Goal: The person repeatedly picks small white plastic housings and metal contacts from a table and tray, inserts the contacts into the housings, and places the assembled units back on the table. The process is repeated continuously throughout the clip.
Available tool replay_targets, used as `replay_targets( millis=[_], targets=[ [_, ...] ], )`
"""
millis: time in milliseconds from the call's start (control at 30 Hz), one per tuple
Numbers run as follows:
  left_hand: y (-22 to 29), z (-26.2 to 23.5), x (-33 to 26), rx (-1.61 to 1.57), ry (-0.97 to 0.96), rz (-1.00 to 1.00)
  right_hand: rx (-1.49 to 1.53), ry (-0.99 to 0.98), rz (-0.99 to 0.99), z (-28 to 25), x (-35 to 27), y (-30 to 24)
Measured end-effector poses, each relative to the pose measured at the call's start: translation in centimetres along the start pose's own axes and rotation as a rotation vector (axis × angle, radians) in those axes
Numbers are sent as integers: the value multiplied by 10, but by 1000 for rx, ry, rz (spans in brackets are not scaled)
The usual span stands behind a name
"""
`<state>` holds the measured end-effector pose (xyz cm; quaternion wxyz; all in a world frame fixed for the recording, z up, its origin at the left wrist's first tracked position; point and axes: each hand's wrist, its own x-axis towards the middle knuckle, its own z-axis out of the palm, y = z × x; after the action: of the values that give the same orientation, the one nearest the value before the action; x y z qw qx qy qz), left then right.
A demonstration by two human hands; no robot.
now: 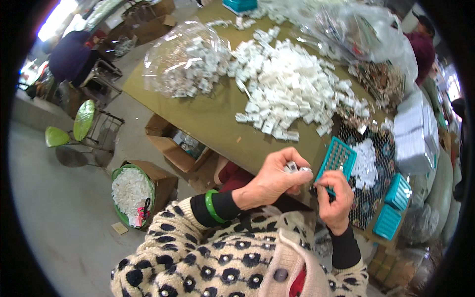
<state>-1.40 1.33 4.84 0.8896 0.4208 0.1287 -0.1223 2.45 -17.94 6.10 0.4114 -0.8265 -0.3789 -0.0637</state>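
Note:
My left hand (pixel 271 179) is closed around a few small white cards (pixel 291 167), their ends showing between thumb and fingers. Just to its right, my right hand (pixel 336 202) has thumb and forefinger pinched together; whatever sits between them is too small to make out. Both hands are over the table's near edge, close together but apart. Right beside them lies a teal tray (pixel 327 152) with rows of small openings or pieces. A large heap of white cards (pixel 284 81) spreads over the olive table (pixel 208 116) beyond my hands.
A clear bag of cards (pixel 195 64) is at the far left. White pieces (pixel 365 161) lie on patterned cloth (pixel 366 203) at right, near a teal basket (pixel 388 222) and stacked white boxes (pixel 415 128). A full green tub (pixel 117 173) and cardboard box (pixel 170 151) stand on the floor.

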Motion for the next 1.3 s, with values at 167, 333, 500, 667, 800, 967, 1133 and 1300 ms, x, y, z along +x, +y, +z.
replay_targets(
  millis=[167,333,500,667,800,967,1133,1300],
  targets=[
    [100,-38,-3,593,283,1042,65,62,67,-14,-6,4],
    [205,-95,16,686,560,1431,70,81,98,-20,-13,6],
    [230,-144,35,1703,648,761,37,117,105,-34,-25,22],
    [210,-159,29,1887,560,752,77,124,226,-54,-23,46],
    [212,-158,33,1737,525,581,84,120,295,-60,-8,71],
    [213,-137,21,1855,673,804,-56,264,347,-59,27,115],
    [160,-91,8,1675,639,1120,-364,269,458,-47,59,148],
    [62,-47,27,1359,230,946,-387,192,537,-44,74,159]
  ],
)
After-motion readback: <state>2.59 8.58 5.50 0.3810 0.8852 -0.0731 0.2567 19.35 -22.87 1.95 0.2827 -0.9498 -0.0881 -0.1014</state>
